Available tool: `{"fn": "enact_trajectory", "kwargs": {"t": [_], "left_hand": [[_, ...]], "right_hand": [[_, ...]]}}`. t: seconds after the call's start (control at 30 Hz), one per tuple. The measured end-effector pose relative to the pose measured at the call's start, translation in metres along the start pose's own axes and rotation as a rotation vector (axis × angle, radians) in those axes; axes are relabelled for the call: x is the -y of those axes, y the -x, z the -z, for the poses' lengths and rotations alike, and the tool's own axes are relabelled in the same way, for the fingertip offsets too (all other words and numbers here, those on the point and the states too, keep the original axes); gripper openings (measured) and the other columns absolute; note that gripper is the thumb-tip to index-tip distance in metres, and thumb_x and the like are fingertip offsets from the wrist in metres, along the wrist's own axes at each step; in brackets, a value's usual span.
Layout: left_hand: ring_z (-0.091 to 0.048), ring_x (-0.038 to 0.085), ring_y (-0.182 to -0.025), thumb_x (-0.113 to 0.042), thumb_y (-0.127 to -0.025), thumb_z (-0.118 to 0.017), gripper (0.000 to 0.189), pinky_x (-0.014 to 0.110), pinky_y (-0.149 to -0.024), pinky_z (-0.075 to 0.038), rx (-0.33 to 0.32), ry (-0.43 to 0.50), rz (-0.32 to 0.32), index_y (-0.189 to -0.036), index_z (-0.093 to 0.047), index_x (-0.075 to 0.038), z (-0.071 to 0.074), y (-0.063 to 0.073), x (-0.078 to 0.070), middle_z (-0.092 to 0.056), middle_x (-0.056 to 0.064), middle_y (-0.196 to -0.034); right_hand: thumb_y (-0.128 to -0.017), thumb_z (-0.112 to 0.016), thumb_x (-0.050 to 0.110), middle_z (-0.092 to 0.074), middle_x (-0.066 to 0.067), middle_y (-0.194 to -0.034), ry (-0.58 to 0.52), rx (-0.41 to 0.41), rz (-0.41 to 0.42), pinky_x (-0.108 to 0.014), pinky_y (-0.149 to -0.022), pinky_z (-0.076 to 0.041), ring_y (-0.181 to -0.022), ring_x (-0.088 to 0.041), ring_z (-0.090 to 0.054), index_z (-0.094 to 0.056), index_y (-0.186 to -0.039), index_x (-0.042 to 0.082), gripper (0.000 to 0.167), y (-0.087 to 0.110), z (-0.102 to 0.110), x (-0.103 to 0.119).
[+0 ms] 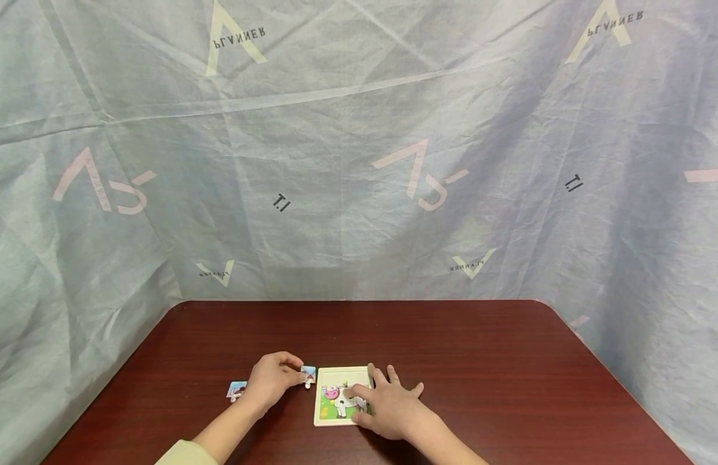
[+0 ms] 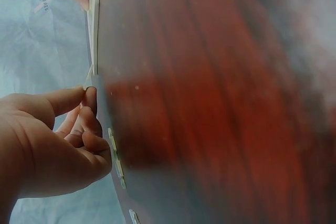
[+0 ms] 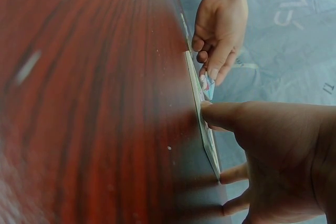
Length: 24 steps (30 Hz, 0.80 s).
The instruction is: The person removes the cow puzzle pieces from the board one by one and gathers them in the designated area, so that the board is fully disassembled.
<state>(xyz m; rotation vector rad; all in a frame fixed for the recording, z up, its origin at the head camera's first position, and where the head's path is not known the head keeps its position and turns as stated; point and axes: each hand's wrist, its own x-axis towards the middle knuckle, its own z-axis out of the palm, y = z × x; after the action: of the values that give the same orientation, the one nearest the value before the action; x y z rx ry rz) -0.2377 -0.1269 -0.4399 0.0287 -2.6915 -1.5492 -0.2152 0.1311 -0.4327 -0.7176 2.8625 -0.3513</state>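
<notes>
My left hand [image 1: 271,381] pinches a small jigsaw puzzle piece [image 1: 308,374] between thumb and fingertips, just left of the puzzle tray. The piece has a light blue ground with a brown patch, and shows tilted at the fingertips in the right wrist view. The square puzzle tray [image 1: 326,423] has a pale frame and a cow picture in its lower part; its upper part is bare and pale. My right hand [image 1: 392,407] rests over the tray's right side with fingers spread, the index finger on the cow picture. Part of the picture is hidden under that hand.
More loose blue-and-brown puzzle pieces [image 1: 236,389] lie on the table left of the left hand, partly behind the wrist. The dark red wooden table [image 1: 510,368] has rounded far corners. A grey printed cloth [image 1: 335,161] hangs behind and at both sides.
</notes>
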Motion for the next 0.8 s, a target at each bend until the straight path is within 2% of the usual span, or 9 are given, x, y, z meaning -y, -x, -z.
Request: {"fn": "enact_trajectory", "kwargs": {"t": [0.27,0.5,0.8], "left_hand": [[-0.064,0.016,-0.07,-0.001,-0.081,-0.081,0.017,0.033,-0.063,-0.049,-0.017,0.006,-0.015,-0.095,-0.07,0.0,0.0031,0.0035,0.0034,-0.071,0.003,-0.075],[-0.063,0.015,-0.069,-0.003,-0.08,-0.082,0.017,0.034,-0.063,-0.05,-0.017,-0.074,-0.038,-0.093,-0.071,0.0,0.0071,0.0061,0.005,-0.069,0.002,-0.074],[-0.062,0.016,-0.069,-0.003,-0.081,-0.08,0.014,0.035,-0.064,-0.051,-0.009,-0.117,-0.05,-0.092,-0.072,-0.001,0.0084,0.0066,0.003,-0.067,0.001,-0.075]], "right_hand": [[-0.097,-0.063,0.05,-0.032,-0.015,-0.16,-0.002,-0.006,0.005,-0.09,-0.08,-0.026,-0.141,-0.054,-0.031,-0.057,-0.135,0.046,0.039,0.0012,-0.0007,-0.0005],[-0.097,-0.063,0.051,-0.032,-0.015,-0.16,-0.001,-0.003,0.003,-0.09,-0.08,-0.026,-0.141,-0.054,-0.031,-0.057,-0.135,0.046,0.039,0.0006,-0.0023,-0.0025],[-0.097,-0.063,0.051,-0.032,-0.015,-0.16,0.0,-0.003,0.004,-0.09,-0.08,-0.026,-0.141,-0.054,-0.031,-0.057,-0.135,0.046,0.039,0.001,-0.0014,-0.0011]]}}
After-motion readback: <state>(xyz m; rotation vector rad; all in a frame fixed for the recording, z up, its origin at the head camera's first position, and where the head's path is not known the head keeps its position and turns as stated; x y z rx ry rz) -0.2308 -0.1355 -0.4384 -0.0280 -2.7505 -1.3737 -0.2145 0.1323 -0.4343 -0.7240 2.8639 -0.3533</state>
